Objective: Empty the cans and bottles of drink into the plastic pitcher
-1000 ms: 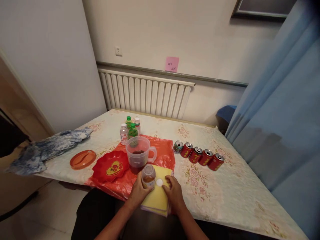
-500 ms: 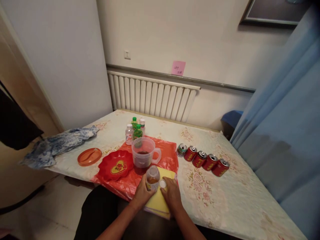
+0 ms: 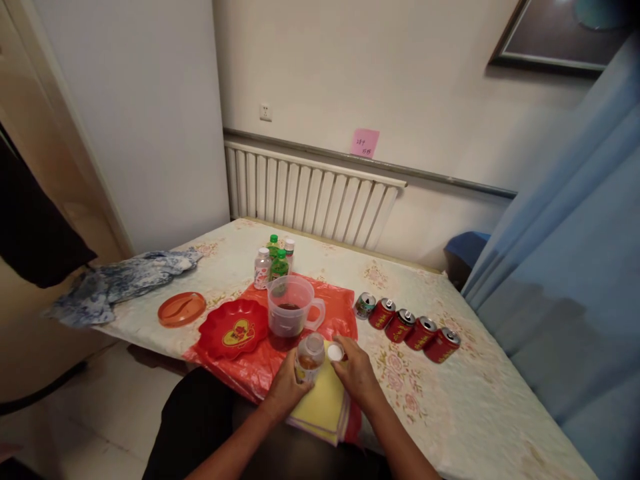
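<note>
My left hand (image 3: 286,390) is wrapped round a clear plastic bottle (image 3: 310,357) that stands uncapped and holds some amber liquid. Between the thumb and fingers of my right hand (image 3: 357,373) is a white bottle cap (image 3: 335,352), just right of the bottle's mouth. Under both hands lies a folded yellow cloth (image 3: 320,410). Directly behind the bottle, a clear measuring jug (image 3: 290,313) with dark liquid in it rests on a red plastic sheet (image 3: 335,297). A red scalloped plate (image 3: 213,327) sits to the jug's left.
Several capped bottles (image 3: 273,263) cluster behind the jug. A row of cans (image 3: 400,325), mostly red, stands to the right. An orange lid (image 3: 181,310) and a crumpled blue-white cloth (image 3: 135,280) lie on the left. A radiator (image 3: 310,190) runs along the wall behind the table.
My right hand has lifted the cap slightly up and to the right, away from the cloth. My left hand still holds the bottle. The whole view has shifted a little.
</note>
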The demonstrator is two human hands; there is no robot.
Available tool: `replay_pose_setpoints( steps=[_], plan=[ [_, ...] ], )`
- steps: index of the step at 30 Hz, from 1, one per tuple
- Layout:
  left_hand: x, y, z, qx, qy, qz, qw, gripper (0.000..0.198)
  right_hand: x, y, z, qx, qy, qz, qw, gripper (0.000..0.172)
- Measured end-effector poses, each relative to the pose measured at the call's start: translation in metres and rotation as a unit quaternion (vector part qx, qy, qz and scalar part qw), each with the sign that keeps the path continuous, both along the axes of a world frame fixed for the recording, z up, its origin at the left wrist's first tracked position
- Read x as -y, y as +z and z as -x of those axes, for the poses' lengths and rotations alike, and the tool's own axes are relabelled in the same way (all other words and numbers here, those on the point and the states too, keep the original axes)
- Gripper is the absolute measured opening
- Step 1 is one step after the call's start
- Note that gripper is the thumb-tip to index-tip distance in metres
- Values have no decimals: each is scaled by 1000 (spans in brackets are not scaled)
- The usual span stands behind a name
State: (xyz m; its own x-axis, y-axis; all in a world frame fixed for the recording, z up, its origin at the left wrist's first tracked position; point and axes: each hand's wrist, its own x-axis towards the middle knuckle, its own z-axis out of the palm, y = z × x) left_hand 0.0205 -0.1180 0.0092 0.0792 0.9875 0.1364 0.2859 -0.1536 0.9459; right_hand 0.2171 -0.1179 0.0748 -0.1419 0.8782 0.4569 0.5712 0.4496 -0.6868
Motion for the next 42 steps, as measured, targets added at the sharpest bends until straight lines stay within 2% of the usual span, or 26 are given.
replay_pose_setpoints(
  steps=[6,12,22,31,42],
  plan=[
    [0,2,-2,-11,9,-20,1000,70,-1,47,-5,89,64,-45,993,51],
    [-1,3,-5,-17,10,-29,999,71,-4,69,-4,105,100,-58,988,50],
    [0,4,-6,-22,10,-33,999,66,-4,88,11,20,127,25,991,38],
    [-2,2,-7,-23,1,-42,999,66,-4,100,19,144,174,-16,974,37],
    [-2,4,-8,-30,-3,-39,999,62,-3,105,26,202,177,-11,963,41]
  ],
)
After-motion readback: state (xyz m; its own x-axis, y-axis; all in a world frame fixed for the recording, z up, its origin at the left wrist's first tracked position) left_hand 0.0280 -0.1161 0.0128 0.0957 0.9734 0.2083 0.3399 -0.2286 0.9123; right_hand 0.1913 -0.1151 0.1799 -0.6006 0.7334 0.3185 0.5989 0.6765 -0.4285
